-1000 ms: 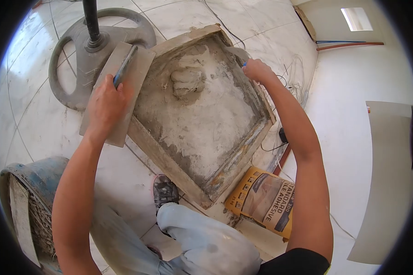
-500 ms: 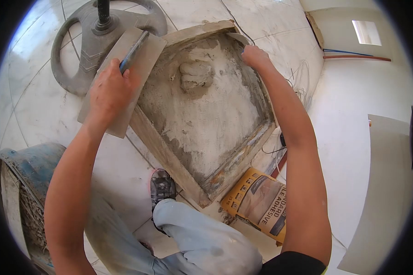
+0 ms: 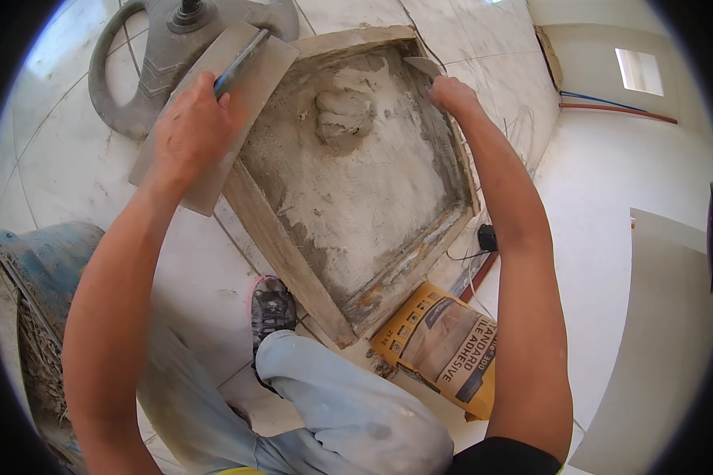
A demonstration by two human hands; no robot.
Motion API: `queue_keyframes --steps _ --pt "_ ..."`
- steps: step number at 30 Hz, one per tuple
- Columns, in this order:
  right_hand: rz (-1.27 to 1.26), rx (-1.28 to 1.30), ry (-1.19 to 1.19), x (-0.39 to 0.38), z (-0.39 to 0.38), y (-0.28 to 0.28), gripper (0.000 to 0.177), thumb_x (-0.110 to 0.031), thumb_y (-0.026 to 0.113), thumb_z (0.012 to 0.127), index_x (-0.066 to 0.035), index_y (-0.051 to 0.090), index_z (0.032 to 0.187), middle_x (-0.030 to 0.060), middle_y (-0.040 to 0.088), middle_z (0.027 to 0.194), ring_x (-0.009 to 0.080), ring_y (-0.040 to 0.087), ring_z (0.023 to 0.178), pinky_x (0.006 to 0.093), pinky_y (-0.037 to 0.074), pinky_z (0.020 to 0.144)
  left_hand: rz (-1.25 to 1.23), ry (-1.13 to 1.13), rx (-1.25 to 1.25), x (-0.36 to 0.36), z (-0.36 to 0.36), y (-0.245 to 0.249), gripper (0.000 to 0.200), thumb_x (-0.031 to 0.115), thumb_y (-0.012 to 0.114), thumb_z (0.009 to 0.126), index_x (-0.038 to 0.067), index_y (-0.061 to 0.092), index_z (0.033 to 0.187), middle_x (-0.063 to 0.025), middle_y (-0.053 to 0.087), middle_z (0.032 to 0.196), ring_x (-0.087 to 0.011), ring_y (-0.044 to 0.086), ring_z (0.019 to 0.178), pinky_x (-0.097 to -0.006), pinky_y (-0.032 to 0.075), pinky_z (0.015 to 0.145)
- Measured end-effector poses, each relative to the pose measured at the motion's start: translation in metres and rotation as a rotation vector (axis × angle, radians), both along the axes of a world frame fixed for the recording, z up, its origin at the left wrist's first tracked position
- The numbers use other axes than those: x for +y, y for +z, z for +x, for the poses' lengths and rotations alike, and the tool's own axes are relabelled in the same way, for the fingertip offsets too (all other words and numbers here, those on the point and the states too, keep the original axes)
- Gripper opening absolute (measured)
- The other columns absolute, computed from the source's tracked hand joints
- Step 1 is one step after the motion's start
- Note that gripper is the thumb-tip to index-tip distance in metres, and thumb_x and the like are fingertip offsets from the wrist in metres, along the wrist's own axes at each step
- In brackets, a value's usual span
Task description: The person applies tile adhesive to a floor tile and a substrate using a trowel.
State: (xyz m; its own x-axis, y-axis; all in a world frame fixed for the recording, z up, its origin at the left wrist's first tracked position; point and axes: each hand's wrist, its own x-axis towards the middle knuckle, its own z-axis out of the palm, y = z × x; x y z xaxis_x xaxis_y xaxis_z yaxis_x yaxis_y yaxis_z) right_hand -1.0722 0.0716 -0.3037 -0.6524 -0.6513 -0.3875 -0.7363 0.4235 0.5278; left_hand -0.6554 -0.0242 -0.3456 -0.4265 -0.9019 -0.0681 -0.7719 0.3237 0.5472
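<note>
My left hand (image 3: 194, 131) is closed around the blue handle of a flat rectangular finishing trowel (image 3: 269, 62), held over the floor at the left side of a wooden-sided mortar tray (image 3: 289, 245). In my right hand (image 3: 454, 96) is a small trowel (image 3: 425, 66), its handle hidden by my fingers. That blade is at the tray's far right corner, close to the inner side. A lump of wet grey mortar (image 3: 345, 115) lies toward the far end of the tray, and a thin smeared layer coats the bottom.
A grey base with round openings (image 3: 115, 87) and a black post stands at far left. A mortar-crusted blue bucket (image 3: 51, 253) lies tipped near my left forearm. Below the tray is a yellow tile adhesive bag (image 3: 444, 340). My shoe (image 3: 273, 305) is beside the tray's near-left side.
The whole view has shifted slightly, so the tray and base appear higher. The small trowel has slid a little nearer along the tray's right side. Both hands keep their grips.
</note>
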Motion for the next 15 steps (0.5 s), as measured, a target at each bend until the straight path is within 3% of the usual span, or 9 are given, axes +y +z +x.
queue_keyframes --steps 5,9,12,15 --pt "0.091 0.02 -0.051 0.085 0.017 0.035 0.034 -0.017 0.05 0.088 -0.004 0.067 0.115 0.0183 0.065 0.121 0.0355 0.063 0.112 0.0452 0.052 0.091 0.016 0.004 0.013 -0.004 0.001 -0.009 0.024 0.026 0.055 0.094 0.007 0.054 0.107 -0.0172 0.067 0.104 -0.0371 0.062 0.1 -0.0481 0.048 0.084" --pt "0.09 -0.018 -0.157 0.065 0.023 0.043 0.035 -0.022 0.051 0.089 -0.002 0.066 0.113 0.0215 0.065 0.119 0.0382 0.063 0.111 0.0462 0.051 0.091 0.028 -0.018 -0.017 -0.003 0.001 -0.007 0.025 0.027 0.054 0.094 0.007 0.054 0.109 -0.0169 0.067 0.104 -0.0378 0.062 0.101 -0.0484 0.048 0.084" --pt "0.042 -0.045 -0.179 0.034 0.015 0.043 0.038 -0.028 0.052 0.09 -0.002 0.065 0.115 0.0231 0.063 0.121 0.0399 0.062 0.112 0.0469 0.051 0.092 -0.056 -0.03 0.054 -0.002 -0.001 -0.014 0.025 0.029 0.054 0.094 0.008 0.053 0.107 -0.0228 0.066 0.096 -0.042 0.061 0.097 -0.0516 0.047 0.081" --pt "0.054 -0.001 -0.131 0.081 0.004 0.038 0.042 -0.034 0.053 0.091 -0.003 0.064 0.117 0.0241 0.062 0.122 0.0403 0.061 0.112 0.0473 0.05 0.093 -0.005 -0.01 0.025 -0.003 0.0 -0.014 0.026 0.029 0.054 0.095 0.007 0.053 0.108 -0.024 0.065 0.096 -0.0427 0.06 0.097 -0.0518 0.047 0.082"
